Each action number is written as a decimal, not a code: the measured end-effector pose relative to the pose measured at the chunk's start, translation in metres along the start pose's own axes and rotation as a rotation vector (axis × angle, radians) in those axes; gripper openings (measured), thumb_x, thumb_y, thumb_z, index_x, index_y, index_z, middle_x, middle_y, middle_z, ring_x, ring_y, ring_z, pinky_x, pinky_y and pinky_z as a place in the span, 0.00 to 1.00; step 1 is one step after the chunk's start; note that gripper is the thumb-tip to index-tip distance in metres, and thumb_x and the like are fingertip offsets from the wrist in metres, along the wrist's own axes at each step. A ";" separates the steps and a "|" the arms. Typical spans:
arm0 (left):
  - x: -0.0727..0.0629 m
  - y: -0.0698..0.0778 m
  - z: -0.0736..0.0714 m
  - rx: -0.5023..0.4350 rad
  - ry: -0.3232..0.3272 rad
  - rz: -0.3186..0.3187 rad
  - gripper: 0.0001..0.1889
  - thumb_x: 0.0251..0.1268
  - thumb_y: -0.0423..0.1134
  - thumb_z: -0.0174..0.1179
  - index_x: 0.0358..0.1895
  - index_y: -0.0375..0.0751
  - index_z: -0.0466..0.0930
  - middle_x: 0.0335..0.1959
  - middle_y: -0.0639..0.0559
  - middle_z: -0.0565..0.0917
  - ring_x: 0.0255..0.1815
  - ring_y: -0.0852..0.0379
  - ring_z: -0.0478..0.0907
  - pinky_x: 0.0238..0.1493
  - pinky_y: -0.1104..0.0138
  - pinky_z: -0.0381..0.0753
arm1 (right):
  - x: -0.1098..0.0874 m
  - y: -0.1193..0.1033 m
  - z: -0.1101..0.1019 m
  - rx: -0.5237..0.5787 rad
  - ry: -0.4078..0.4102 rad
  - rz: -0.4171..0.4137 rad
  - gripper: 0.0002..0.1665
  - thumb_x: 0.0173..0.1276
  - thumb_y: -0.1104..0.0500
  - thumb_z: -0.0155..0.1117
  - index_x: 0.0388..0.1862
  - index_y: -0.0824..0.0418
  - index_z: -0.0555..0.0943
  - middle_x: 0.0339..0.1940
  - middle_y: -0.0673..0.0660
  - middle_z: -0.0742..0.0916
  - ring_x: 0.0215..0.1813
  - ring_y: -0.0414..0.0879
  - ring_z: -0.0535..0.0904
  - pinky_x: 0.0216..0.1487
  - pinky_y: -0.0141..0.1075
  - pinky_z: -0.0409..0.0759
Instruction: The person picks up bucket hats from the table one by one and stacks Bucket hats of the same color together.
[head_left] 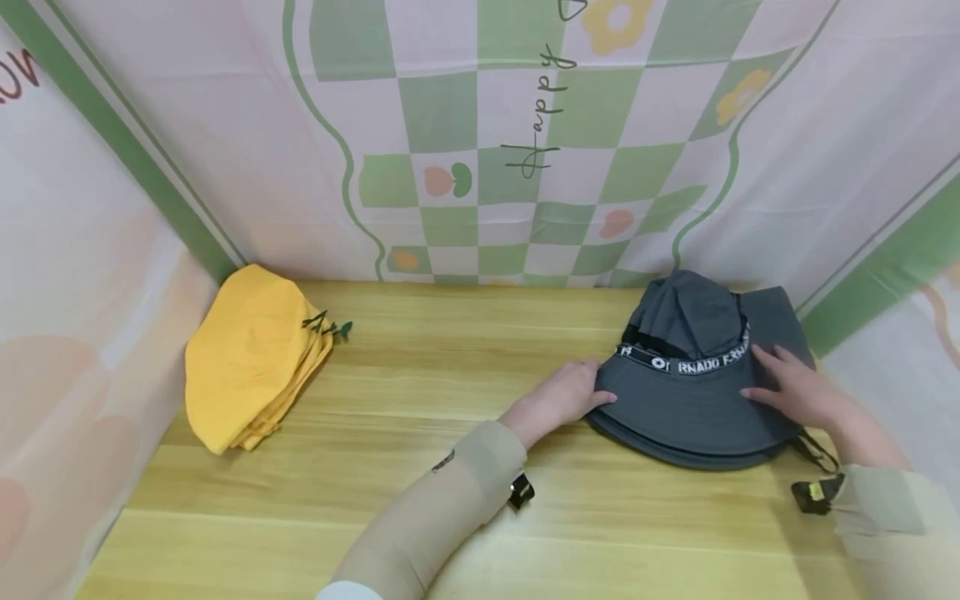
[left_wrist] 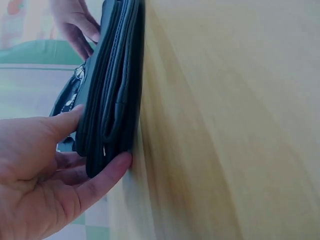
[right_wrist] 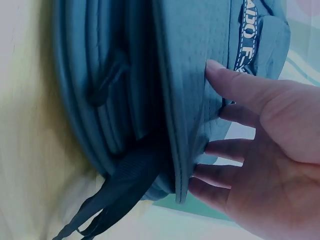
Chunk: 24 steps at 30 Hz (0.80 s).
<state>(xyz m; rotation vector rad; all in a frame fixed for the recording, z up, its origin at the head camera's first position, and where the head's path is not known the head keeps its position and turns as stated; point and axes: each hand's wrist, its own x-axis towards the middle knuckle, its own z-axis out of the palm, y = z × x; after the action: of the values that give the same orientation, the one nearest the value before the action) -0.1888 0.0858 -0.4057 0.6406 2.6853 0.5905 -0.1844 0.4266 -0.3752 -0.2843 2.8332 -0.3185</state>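
Observation:
A stack of dark grey bucket hats (head_left: 690,421) sits at the right of the wooden table, with a lettered black-and-white band around the top crown. My left hand (head_left: 561,395) holds the left edge of the stacked brims. In the left wrist view, its thumb (left_wrist: 67,122) lies on the upper brim and a finger reaches the bottom edge near the table. My right hand (head_left: 806,396) touches the top brim on the right side, its fingers fairly straight in the right wrist view. A dark strap (right_wrist: 112,187) hangs out between the brims there.
A stack of yellow hats (head_left: 243,358) with small green sprout-like trims lies at the table's left. The wooden table (head_left: 450,358) is bounded by a checkered cloth (head_left: 517,100) at the back and printed cloths at both sides.

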 end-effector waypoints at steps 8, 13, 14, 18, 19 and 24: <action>-0.005 -0.013 -0.002 -0.080 -0.015 0.091 0.35 0.76 0.60 0.48 0.77 0.43 0.58 0.72 0.47 0.73 0.72 0.55 0.71 0.72 0.67 0.70 | 0.002 -0.013 -0.005 -0.077 0.047 -0.017 0.44 0.71 0.57 0.64 0.68 0.89 0.56 0.62 0.95 0.59 0.63 0.87 0.57 0.63 0.73 0.60; -0.011 -0.026 -0.007 -0.099 -0.022 0.142 0.35 0.77 0.63 0.42 0.78 0.47 0.57 0.76 0.50 0.69 0.76 0.55 0.67 0.75 0.64 0.67 | 0.004 -0.038 -0.006 -0.091 0.168 -0.006 0.42 0.73 0.56 0.61 0.69 0.85 0.57 0.63 0.91 0.62 0.63 0.85 0.60 0.63 0.74 0.61; -0.012 -0.028 -0.008 -0.099 -0.010 0.153 0.34 0.77 0.63 0.41 0.78 0.48 0.58 0.75 0.51 0.69 0.75 0.55 0.67 0.74 0.64 0.67 | 0.004 -0.047 -0.006 -0.081 0.200 -0.001 0.42 0.74 0.55 0.60 0.71 0.84 0.57 0.65 0.90 0.62 0.64 0.84 0.60 0.63 0.73 0.61; -0.019 -0.037 -0.017 -0.073 0.090 0.190 0.32 0.78 0.62 0.40 0.75 0.48 0.64 0.72 0.52 0.73 0.72 0.55 0.72 0.72 0.63 0.70 | 0.005 -0.088 -0.007 -0.005 0.333 -0.050 0.44 0.76 0.49 0.58 0.75 0.78 0.56 0.71 0.84 0.62 0.68 0.81 0.59 0.65 0.72 0.59; -0.022 -0.038 -0.020 -0.055 0.128 0.197 0.31 0.78 0.61 0.40 0.74 0.48 0.66 0.71 0.51 0.74 0.72 0.54 0.73 0.73 0.62 0.70 | 0.005 -0.099 -0.008 0.012 0.363 -0.066 0.44 0.76 0.48 0.58 0.75 0.77 0.56 0.72 0.83 0.63 0.69 0.80 0.59 0.65 0.72 0.59; -0.034 -0.052 -0.038 0.072 0.359 0.177 0.29 0.78 0.59 0.44 0.72 0.47 0.69 0.70 0.49 0.76 0.71 0.50 0.73 0.74 0.53 0.67 | 0.005 -0.155 -0.004 0.072 0.513 -0.162 0.41 0.76 0.46 0.58 0.74 0.72 0.62 0.71 0.79 0.68 0.70 0.77 0.63 0.66 0.69 0.61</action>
<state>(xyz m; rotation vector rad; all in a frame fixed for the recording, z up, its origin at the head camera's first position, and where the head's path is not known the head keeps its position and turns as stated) -0.1935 0.0151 -0.3902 0.8717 3.0135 0.7159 -0.1650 0.2781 -0.3346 -0.4786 3.2948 -0.6035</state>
